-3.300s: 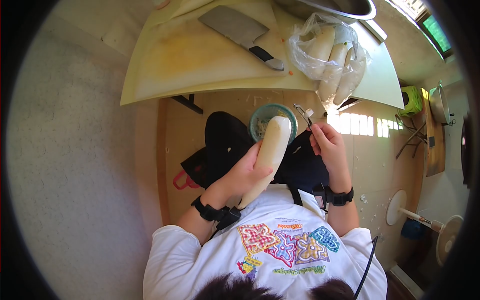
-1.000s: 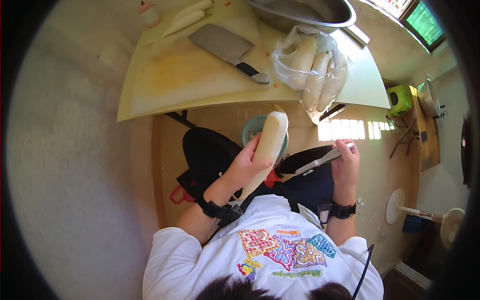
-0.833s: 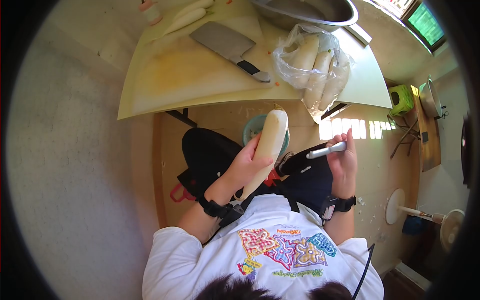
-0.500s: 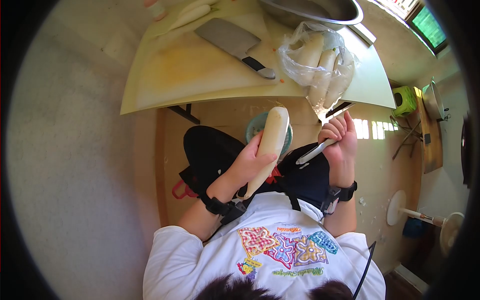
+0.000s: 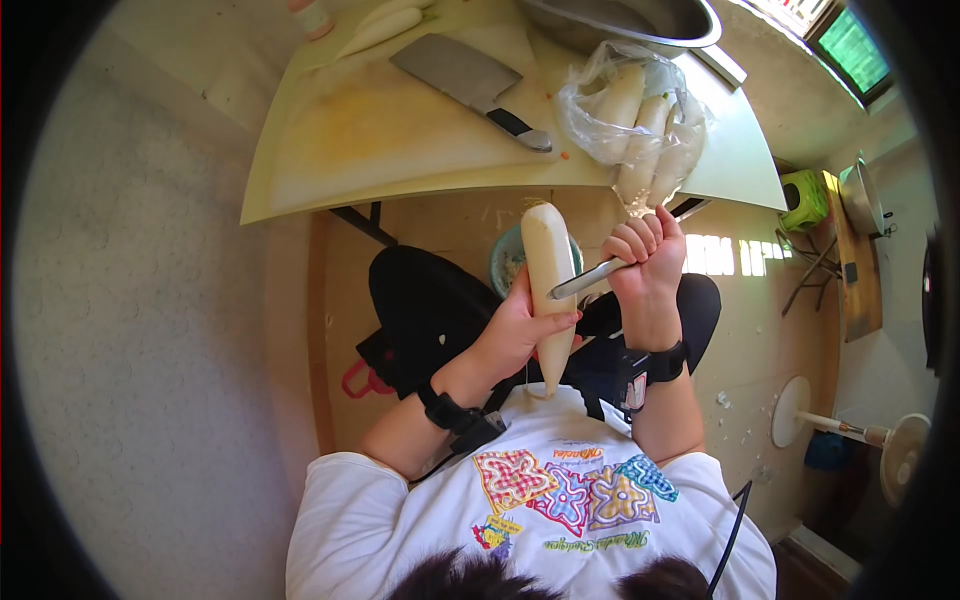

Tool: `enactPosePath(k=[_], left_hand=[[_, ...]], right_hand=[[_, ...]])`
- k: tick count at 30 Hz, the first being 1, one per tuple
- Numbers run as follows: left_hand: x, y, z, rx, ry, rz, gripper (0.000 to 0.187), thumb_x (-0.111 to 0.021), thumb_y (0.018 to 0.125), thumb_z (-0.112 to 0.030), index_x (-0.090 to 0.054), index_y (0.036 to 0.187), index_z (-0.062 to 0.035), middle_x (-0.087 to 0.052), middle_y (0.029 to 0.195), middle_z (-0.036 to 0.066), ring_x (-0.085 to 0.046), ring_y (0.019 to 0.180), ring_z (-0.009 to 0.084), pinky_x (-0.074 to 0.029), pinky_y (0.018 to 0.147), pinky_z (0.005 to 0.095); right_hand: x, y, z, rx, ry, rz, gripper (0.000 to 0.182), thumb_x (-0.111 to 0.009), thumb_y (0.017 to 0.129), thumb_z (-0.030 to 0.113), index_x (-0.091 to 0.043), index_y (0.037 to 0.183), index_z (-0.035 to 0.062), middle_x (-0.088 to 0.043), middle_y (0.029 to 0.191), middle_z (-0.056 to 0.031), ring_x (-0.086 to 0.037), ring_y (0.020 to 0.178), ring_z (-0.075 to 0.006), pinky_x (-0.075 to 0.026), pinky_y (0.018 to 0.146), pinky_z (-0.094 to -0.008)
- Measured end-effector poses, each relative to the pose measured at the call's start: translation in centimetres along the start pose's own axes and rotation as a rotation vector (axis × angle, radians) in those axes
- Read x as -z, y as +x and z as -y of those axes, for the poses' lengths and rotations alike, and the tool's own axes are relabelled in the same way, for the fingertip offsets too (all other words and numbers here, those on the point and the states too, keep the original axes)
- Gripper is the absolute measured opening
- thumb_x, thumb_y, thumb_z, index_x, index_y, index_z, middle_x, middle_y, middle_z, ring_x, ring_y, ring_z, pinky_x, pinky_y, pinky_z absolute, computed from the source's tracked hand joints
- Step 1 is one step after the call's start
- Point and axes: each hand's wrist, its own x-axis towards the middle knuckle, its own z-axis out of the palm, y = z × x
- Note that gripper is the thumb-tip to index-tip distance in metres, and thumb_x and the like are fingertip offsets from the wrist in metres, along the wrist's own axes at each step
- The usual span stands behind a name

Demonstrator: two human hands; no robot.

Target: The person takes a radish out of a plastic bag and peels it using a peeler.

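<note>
A long white daikon radish (image 5: 546, 270) stands nearly upright in front of my chest, its root-haired end pointing away from me. My left hand (image 5: 516, 322) is wrapped round its lower half. In my right hand (image 5: 645, 262) is a peeler (image 5: 590, 279), gripped by the handle. The peeler's head lies against the right side of the daikon, at about mid-length. Behind the daikon, a teal basin (image 5: 508, 262) on the floor is partly hidden; pale scraps show inside it.
On the table (image 5: 300, 170) lie a cleaver (image 5: 470, 85), a clear plastic bag (image 5: 590, 110) of several daikons and more white radishes (image 5: 385, 30). A metal bowl (image 5: 690, 30) stands at the back. A fan (image 5: 795, 410) is at right, beyond my knee.
My right hand has moved left, bringing the peeler from apart to against the daikon. The daikon has turned more upright, and my left hand has shifted slightly right.
</note>
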Motion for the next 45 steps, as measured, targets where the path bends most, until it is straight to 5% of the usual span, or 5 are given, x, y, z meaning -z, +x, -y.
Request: enactPosePath(k=[18, 45], left_hand=[[-1.4, 0.2, 0.0, -0.192, 0.153, -0.043, 0.088, -0.064, 0.087, 0.006, -0.008, 0.15, -0.0164, -0.049, 0.115, 0.007, -0.059, 0.094, 0.0157, -0.055, 0.078, 0.0332], [-1.0, -0.9, -0.2, -0.014, 0.19, 0.045, 0.093, -0.065, 0.086, 0.003, -0.004, 0.152, -0.0192, -0.048, 0.11, 0.008, -0.058, 0.091, 0.0146, -0.056, 0.077, 0.033]], right_hand=[[1.0, 0.6, -0.8, -0.064, 0.015, 0.061, 0.051, -0.041, 0.101, 0.031, -0.029, 0.054, 0.0181, -0.025, 0.045, 0.0064, -0.022, 0.037, -0.0085, -0.019, 0.037, -0.0255], [0.6, 1.0, -1.1, -0.049, 0.045, 0.138, 0.051, -0.04, 0.102, 0.031, -0.03, 0.053, 0.0185, -0.026, 0.045, 0.0066, -0.023, 0.037, -0.0076, -0.019, 0.037, -0.0241]])
